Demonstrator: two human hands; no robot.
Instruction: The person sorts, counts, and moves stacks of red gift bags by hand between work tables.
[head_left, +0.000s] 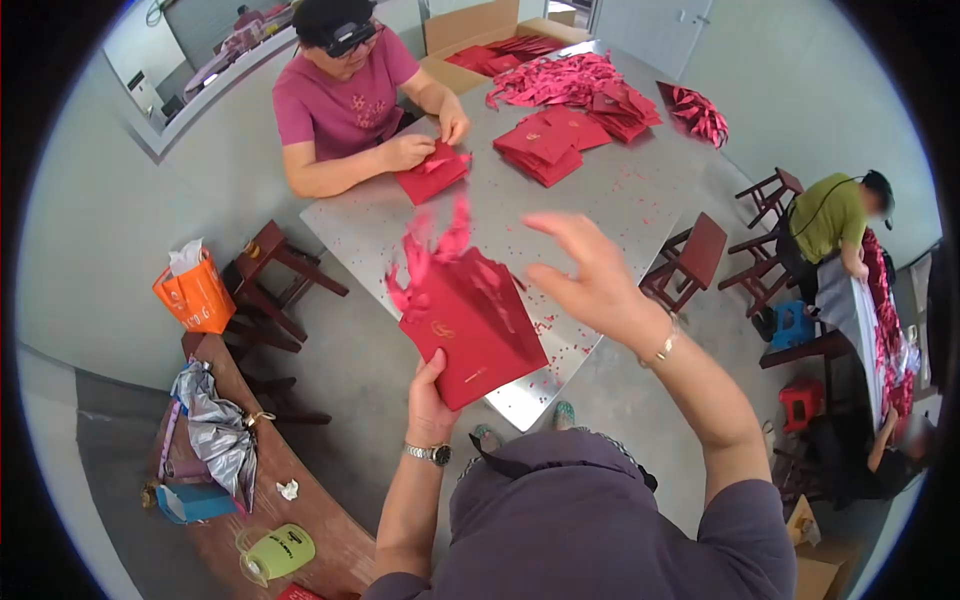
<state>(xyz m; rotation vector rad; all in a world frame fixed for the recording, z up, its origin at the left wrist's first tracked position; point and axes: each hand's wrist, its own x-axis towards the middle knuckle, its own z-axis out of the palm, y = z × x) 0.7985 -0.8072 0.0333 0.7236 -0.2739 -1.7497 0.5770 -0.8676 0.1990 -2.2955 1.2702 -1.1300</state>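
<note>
A red paper bag (pixel 475 330) with pink ribbons at its top is held above the near corner of the grey table. My left hand (pixel 430 400) grips its lower left edge, the thumb on the front face. To the right of the bag, my right hand (pixel 590 275) is raised, fingers apart and holding nothing. Loose ribbons (pixel 435 250) stick up from the bag's opening, partly blurred. Farther up the table (pixel 480 210) lie stacked red bags (pixel 550 145) and a heap of pink ribbons (pixel 560 80).
Across the table a co-worker (pixel 350 110) handles another red bag (pixel 435 175). Wooden stools (pixel 690 260) stand to the right and left. A brown bench (pixel 280 480) with a green jug (pixel 280 552) is at lower left. Another person (pixel 825 220) works at the far right.
</note>
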